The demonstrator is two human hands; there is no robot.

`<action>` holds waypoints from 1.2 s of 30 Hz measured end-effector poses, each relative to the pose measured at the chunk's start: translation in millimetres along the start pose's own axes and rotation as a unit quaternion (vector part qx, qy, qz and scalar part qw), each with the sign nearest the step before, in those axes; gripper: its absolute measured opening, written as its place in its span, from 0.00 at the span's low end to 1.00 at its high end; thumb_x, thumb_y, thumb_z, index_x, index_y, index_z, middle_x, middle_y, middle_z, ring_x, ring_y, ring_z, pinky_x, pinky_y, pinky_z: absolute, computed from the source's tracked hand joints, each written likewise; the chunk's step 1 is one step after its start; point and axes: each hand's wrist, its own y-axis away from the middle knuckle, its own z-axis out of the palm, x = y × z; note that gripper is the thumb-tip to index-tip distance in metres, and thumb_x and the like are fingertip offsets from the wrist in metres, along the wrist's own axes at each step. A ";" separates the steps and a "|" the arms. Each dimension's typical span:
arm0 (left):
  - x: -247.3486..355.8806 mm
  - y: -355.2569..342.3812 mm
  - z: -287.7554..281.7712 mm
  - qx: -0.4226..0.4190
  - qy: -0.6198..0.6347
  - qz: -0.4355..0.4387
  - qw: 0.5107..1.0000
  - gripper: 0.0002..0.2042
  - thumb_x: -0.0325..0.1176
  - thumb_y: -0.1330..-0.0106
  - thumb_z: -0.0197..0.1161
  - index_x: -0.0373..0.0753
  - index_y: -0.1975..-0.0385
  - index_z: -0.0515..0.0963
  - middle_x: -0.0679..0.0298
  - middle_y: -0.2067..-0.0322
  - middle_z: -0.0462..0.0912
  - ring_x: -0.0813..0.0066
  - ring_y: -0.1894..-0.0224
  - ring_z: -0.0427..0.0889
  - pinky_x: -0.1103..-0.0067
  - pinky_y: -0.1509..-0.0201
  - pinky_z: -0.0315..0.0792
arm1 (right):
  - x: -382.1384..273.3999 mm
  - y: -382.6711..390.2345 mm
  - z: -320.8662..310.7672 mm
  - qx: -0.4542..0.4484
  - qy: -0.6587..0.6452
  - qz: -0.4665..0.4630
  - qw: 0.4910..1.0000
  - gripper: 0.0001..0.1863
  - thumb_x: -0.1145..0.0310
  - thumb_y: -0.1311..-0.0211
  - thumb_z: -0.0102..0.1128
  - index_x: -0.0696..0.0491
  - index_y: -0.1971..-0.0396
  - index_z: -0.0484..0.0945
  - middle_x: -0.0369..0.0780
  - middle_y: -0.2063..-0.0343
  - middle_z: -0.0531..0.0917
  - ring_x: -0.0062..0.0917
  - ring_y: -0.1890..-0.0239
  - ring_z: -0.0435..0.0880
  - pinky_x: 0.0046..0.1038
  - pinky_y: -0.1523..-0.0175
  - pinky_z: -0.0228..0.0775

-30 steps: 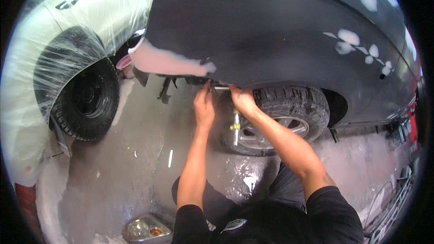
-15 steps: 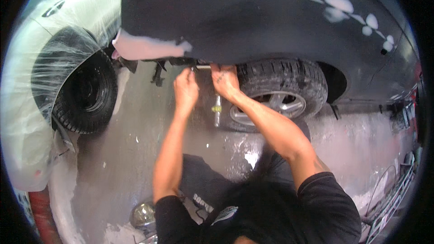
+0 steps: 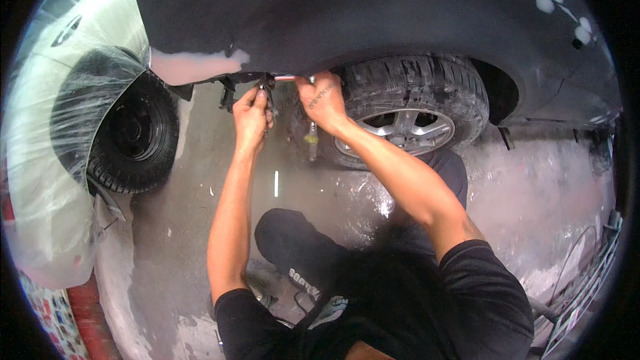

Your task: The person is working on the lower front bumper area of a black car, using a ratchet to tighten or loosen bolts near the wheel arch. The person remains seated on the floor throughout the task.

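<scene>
Both hands work under the matte black car fender (image 3: 373, 20). The left hand (image 3: 251, 119) has its fingers clamped on a small dark bracket (image 3: 265, 85); the right hand (image 3: 323, 99) grips the fender's lower edge. A black tyre on a silver alloy wheel (image 3: 413, 117) sits just right; a plastic-wrapped white car (image 3: 60, 133) stands left.

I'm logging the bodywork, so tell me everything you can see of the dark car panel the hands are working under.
The dark car panel is a matte black, curved body panel arching over the wheel. It carries pale filler patches: a large one at its lower left corner and small spots at upper right. Its lower edge runs just above the tyre. The left hand and right hand both reach up to that lower edge, by a small bracket there.
</scene>
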 end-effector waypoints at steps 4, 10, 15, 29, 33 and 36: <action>-24.1 -9.4 1.6 0.000 0.033 0.087 0.996 0.16 0.29 0.26 0.58 0.32 0.42 0.77 0.68 0.65 0.80 0.80 0.74 0.75 0.81 0.71 0.72 | 3.0 0.7 -12.3 -0.004 0.052 0.015 0.999 0.18 0.62 0.38 0.60 0.63 0.58 0.81 0.61 0.55 0.81 0.53 0.48 0.80 0.40 0.49 0.73; -41.9 -19.4 4.1 -0.002 0.098 0.159 0.982 0.20 0.27 0.28 0.59 0.29 0.37 0.71 0.66 0.57 0.82 0.81 0.62 0.78 0.81 0.55 0.74 | 24.6 -14.2 3.4 0.013 -0.016 -0.019 1.000 0.22 0.61 0.36 0.61 0.63 0.50 0.77 0.53 0.48 0.81 0.46 0.41 0.77 0.35 0.39 0.67; -48.0 -26.1 4.0 -0.001 0.096 0.213 0.972 0.18 0.23 0.30 0.60 0.30 0.40 0.75 0.65 0.53 0.82 0.81 0.57 0.78 0.82 0.51 0.73 | 31.3 -22.9 13.8 -0.022 -0.014 0.025 0.999 0.25 0.62 0.35 0.61 0.62 0.43 0.74 0.49 0.43 0.79 0.40 0.39 0.75 0.33 0.37 0.64; -57.5 -38.2 -7.6 -0.005 0.081 0.245 0.966 0.16 0.19 0.34 0.63 0.30 0.46 0.80 0.62 0.49 0.81 0.75 0.47 0.77 0.79 0.40 0.70 | -2.2 -31.2 9.6 -0.115 -0.329 0.383 0.856 0.11 0.62 0.30 0.58 0.52 0.56 0.78 0.36 0.78 0.76 0.18 0.85 0.68 0.26 0.82 0.67; -60.1 -36.1 -8.2 0.018 0.010 0.287 0.958 0.16 0.23 0.32 0.62 0.33 0.45 0.80 0.64 0.55 0.82 0.80 0.55 0.78 0.83 0.53 0.73 | 25.2 -30.0 25.1 -0.073 -0.235 0.313 0.917 0.11 0.60 0.33 0.60 0.53 0.66 0.76 0.36 0.80 0.74 0.22 0.84 0.68 0.28 0.82 0.62; -62.4 -33.4 -6.5 0.000 0.060 0.241 0.969 0.16 0.26 0.30 0.62 0.36 0.43 0.80 0.68 0.61 0.81 0.85 0.66 0.74 0.86 0.66 0.70 | 51.1 -33.6 39.5 -0.043 -0.153 0.222 0.962 0.11 0.60 0.33 0.60 0.53 0.66 0.76 0.36 0.80 0.73 0.21 0.83 0.69 0.28 0.81 0.61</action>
